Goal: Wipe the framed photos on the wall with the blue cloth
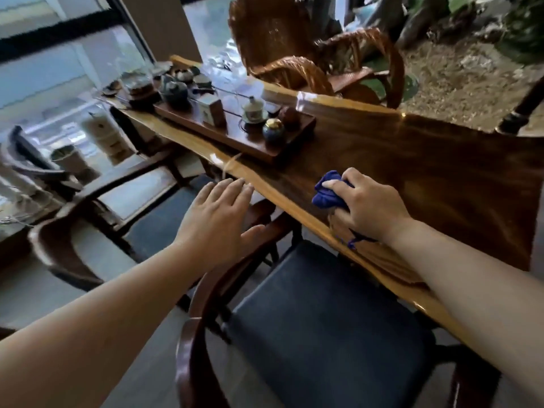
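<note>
The blue cloth (326, 191) is bunched up on the dark wooden table (426, 172), close to its near edge. My right hand (368, 201) lies over the cloth with its fingers closed around it. A loose blue thread trails under my right wrist. My left hand (217, 219) hovers flat, palm down and fingers spread, above the curved arm of the chair in front of the table, and holds nothing. No framed photos or wall are in view.
A wooden tea tray (235, 134) with a teapot, cups, a small box and jars sits on the table's left part. A chair with a dark seat cushion (323, 325) stands right below me. A wicker chair (294, 54) stands beyond the table, other chairs at left.
</note>
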Available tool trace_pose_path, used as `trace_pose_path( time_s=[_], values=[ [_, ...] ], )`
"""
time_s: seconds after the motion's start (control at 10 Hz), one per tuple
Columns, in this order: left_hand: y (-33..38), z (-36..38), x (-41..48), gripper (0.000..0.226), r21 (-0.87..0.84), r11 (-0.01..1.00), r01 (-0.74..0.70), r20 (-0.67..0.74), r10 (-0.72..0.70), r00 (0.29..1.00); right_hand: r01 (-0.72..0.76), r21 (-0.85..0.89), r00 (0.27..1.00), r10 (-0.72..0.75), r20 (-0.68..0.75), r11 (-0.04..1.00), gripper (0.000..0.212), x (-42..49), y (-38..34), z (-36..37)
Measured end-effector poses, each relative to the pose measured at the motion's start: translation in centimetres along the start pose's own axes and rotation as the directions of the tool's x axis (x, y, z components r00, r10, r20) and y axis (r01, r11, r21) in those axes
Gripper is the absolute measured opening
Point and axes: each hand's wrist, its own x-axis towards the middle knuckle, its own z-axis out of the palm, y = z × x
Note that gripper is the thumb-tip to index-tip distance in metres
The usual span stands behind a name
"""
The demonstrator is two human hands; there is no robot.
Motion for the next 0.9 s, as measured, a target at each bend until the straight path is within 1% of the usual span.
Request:
trace_pose_path(
  time_s=[0.2, 0.3, 0.5, 0.6, 0.7, 0.8, 0.9],
  values=[
    [4.1, 6.1, 2.8, 0.077, -0.056, 0.997, -0.054, 0.091, 0.059, 0.994, -0.130, -0.070, 0.979, 0.139, 0.149, 0.989, 0.060, -3.6, 7.6, 7.0],
    [5.8, 8.7, 3.6, 0.079, -0.088, 0.994, -0.061, 0.156, 0.075, 0.985, -0.185, -0.095, 0.956, 0.201, 0.213, 0.978, 0.060, -4.8, 9.6, 10.1],
    [8.0, 13.1, 5.2, 0.078, -0.088, 0.991, -0.104, 0.209, 0.121, 0.970, -0.242, -0.111, 0.910, 0.265, 0.320, 0.964, 0.063, -7.0, 11.1, 15.3],
    [8.6, 14.1, 5.7, 0.079, -0.080, 0.988, -0.129, 0.212, 0.143, 0.967, -0.297, -0.116, 0.854, 0.318, 0.413, 0.948, 0.073, -8.1, 11.0, 16.6],
    [9.2, 14.7, 6.0, 0.081, -0.076, 0.987, -0.142, 0.242, 0.156, 0.958, -0.301, -0.131, 0.793, 0.324, 0.516, 0.945, 0.081, -8.3, 10.9, 16.4],
    [9.3, 14.2, 5.7, 0.083, -0.083, 0.987, -0.139, 0.252, 0.156, 0.955, -0.291, -0.125, 0.771, 0.310, 0.557, 0.948, 0.085, -8.0, 10.5, 14.9],
    [8.2, 12.2, 5.1, 0.082, -0.046, 0.991, -0.130, 0.218, 0.136, 0.966, -0.201, -0.077, 0.859, 0.214, 0.465, 0.976, 0.088, -7.3, 8.6, 12.6]
  ],
)
